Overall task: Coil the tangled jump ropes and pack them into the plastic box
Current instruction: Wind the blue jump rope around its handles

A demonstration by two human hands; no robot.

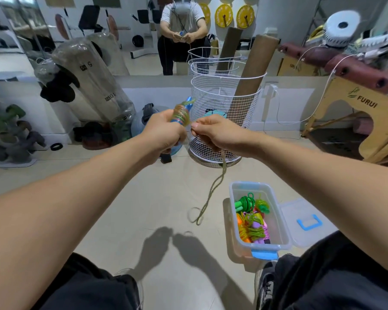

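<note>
My left hand [166,133] grips the blue handles [181,113] of a jump rope, with several turns of translucent green cord wound round them. My right hand [213,133] pinches the same cord just right of the handles. The loose end of the cord [213,191] hangs down from my right hand as a doubled loop that reaches the floor. The clear plastic box [276,220] stands on the floor at lower right, between my knees and the basket. It holds several coiled ropes [252,220] in green, orange, yellow and purple.
The box lid [305,222] with a blue handle lies flat right of the box. A white wire basket [224,117] with cardboard tubes stands behind my hands. Dumbbells and bagged gear sit at left, a wooden bench at right, a mirror ahead.
</note>
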